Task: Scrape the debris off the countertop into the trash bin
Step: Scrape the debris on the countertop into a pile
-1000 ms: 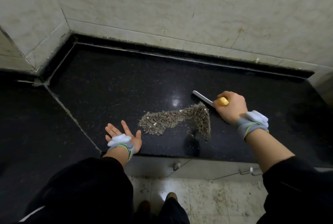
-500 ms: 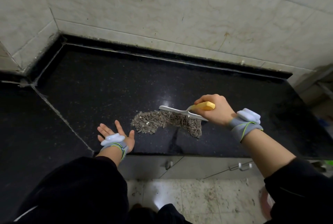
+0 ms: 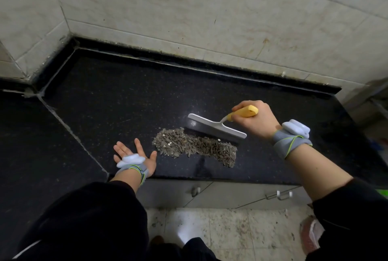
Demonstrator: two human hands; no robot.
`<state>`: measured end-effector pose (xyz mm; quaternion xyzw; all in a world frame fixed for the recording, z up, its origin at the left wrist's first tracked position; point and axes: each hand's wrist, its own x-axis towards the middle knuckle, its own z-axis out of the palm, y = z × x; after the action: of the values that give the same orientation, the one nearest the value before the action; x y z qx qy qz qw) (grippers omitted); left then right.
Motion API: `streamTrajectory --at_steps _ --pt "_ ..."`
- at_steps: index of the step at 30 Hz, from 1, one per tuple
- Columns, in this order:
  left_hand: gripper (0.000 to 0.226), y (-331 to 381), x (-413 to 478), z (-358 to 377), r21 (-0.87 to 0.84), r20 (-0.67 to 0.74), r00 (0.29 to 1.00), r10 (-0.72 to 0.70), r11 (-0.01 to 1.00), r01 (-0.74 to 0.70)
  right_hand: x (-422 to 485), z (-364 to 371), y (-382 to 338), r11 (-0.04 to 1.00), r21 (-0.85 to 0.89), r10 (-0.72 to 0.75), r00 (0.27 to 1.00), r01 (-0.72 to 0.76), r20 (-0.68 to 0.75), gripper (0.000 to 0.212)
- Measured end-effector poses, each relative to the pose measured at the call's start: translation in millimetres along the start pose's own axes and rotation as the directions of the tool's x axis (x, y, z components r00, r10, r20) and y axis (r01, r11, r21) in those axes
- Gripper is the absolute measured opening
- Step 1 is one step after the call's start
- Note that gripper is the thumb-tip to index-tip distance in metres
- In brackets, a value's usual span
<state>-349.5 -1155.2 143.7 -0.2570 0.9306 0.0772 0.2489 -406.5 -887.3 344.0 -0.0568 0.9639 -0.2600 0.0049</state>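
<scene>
Grey-brown husk debris (image 3: 195, 146) is lying in 1 pile near the front edge of the black stone countertop (image 3: 126, 103); the right hand (image 3: 257, 121) is gripping the yellow-handled white scraper (image 3: 216, 128) just behind it; the left hand (image 3: 134, 153) is resting beside it, fingers spread

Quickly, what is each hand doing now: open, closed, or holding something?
Left hand: open, fingers spread flat on the countertop.
Right hand: closed around the scraper handle.

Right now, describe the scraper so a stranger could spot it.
Find the black countertop under the tiled wall. Behind the grey debris pile near its front edge, the right hand grips the scraper. Only it has a white blade and yellow handle.
</scene>
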Motion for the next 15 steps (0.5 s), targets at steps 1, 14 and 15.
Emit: streamTrajectory --at_steps 1,14,15 --pt "0.084 0 0 0 -0.001 -0.003 1.000 -0.001 1.000 0.001 3 3 0 1.000 0.004 0.010 1.000 -0.010 -0.019 0.017" --pt "0.083 -1 -1 1 -0.008 -0.024 1.000 0.000 1.000 0.000 6 51 -27 0.997 -0.024 -0.073 0.990 0.076 0.121 0.022" --pt "0.083 -1 -1 1 -0.011 -0.026 1.000 -0.003 1.000 0.002 4 49 -30 0.996 -0.017 -0.087 0.986 0.090 0.143 0.021"
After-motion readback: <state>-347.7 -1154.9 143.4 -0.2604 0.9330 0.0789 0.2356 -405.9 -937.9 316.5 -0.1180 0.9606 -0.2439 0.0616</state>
